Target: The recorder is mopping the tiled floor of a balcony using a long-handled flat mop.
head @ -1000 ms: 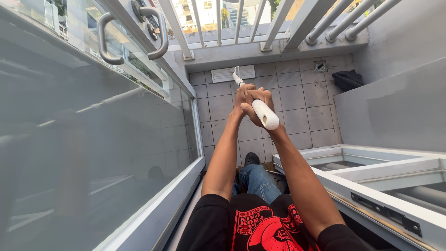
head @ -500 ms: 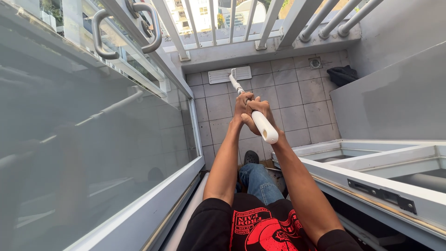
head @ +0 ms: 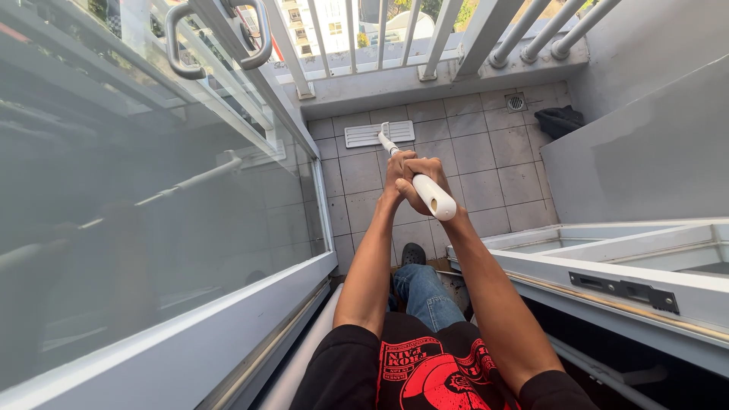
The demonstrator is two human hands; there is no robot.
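Both of my hands grip the white handle (head: 433, 196) of a flat mop. My left hand (head: 397, 173) wraps the pole a little further down and my right hand (head: 422, 175) closes around it beside the left, near the pole's upper end. The pole slants down and away to the white rectangular mop head (head: 378, 134), which lies flat on the grey floor tiles (head: 486, 152) by the far railing. My jeans leg (head: 420, 285) and dark shoe (head: 412, 253) show below my arms.
A glass sliding door (head: 152, 228) with a loop handle (head: 216, 45) fills the left. A white railing (head: 425, 38) closes the far side. A dark cloth (head: 560, 120) and a floor drain (head: 515, 102) lie in the far right corner. A white frame (head: 623, 266) stands on the right.
The mop head has stayed near the far railing while my view has shifted slightly. My hands keep the same grip on the handle.
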